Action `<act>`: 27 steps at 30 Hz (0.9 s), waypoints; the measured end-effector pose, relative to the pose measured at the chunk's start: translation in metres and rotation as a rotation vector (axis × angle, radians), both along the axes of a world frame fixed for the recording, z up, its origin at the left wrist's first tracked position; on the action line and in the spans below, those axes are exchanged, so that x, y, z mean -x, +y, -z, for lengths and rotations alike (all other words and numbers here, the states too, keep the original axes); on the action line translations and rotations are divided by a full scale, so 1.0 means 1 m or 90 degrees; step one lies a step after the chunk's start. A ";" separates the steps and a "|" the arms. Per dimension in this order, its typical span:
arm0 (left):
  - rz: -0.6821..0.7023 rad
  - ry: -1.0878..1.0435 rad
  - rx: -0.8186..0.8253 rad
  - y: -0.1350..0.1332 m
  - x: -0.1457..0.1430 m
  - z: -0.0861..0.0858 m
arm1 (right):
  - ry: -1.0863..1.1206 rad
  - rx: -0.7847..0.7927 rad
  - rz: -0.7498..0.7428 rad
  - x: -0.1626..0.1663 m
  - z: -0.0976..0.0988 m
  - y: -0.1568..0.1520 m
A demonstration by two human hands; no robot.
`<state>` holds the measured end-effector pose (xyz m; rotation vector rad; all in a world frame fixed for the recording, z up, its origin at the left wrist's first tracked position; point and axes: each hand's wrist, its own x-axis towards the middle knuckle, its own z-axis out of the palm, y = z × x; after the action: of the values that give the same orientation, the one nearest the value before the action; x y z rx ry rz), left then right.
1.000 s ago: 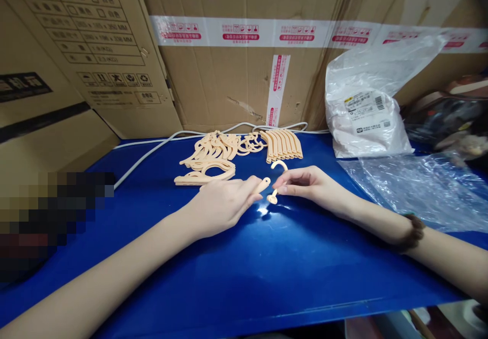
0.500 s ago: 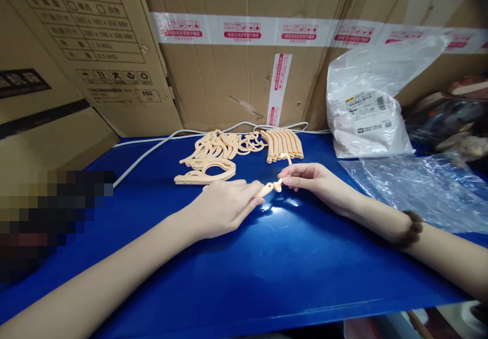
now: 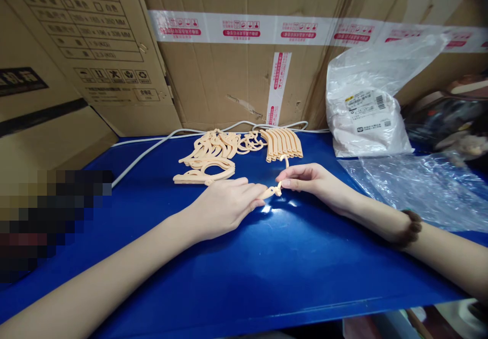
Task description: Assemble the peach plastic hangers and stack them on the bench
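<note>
My left hand (image 3: 224, 207) is closed around a beige plastic hanger arm (image 3: 268, 192), whose holed end sticks out past the fingers. Between the thumb and fingers of my right hand (image 3: 305, 179) is a beige hanger hook (image 3: 285, 162), its curved tip pointing up. The hook's base meets the arm's end; whether the two are joined I cannot tell. Behind my left hand lie a stack of folded hangers (image 3: 204, 176) and a pile of loose curved hanger arms (image 3: 215, 146). Loose hooks (image 3: 249, 143) are beside that pile, and a row of arms (image 3: 282, 143) lies further right.
A white plastic bag (image 3: 366, 110) with labels stands at the back right, with a clear plastic sheet (image 3: 415, 186) before it. A white cable (image 3: 143, 161) runs along the back of the blue table (image 3: 267, 268). Cardboard boxes (image 3: 229, 80) wall off the rear and left.
The hook's base, slightly apart from the hanger arm's end before, now touches it. My right hand has shifted slightly left with the hook.
</note>
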<state>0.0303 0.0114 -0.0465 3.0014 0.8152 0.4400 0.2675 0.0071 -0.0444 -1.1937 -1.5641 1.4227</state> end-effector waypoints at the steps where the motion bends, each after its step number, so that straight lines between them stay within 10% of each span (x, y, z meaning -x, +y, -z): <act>1: 0.004 -0.003 -0.014 0.000 0.000 0.000 | 0.000 0.002 0.002 0.000 0.000 0.000; 27: 0.034 0.026 -0.200 0.001 -0.001 0.000 | -0.027 -0.020 0.004 -0.001 0.004 0.003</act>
<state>0.0318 0.0122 -0.0469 3.3198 0.7284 0.5559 0.2684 0.0097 -0.0480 -1.2158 -1.6042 1.3715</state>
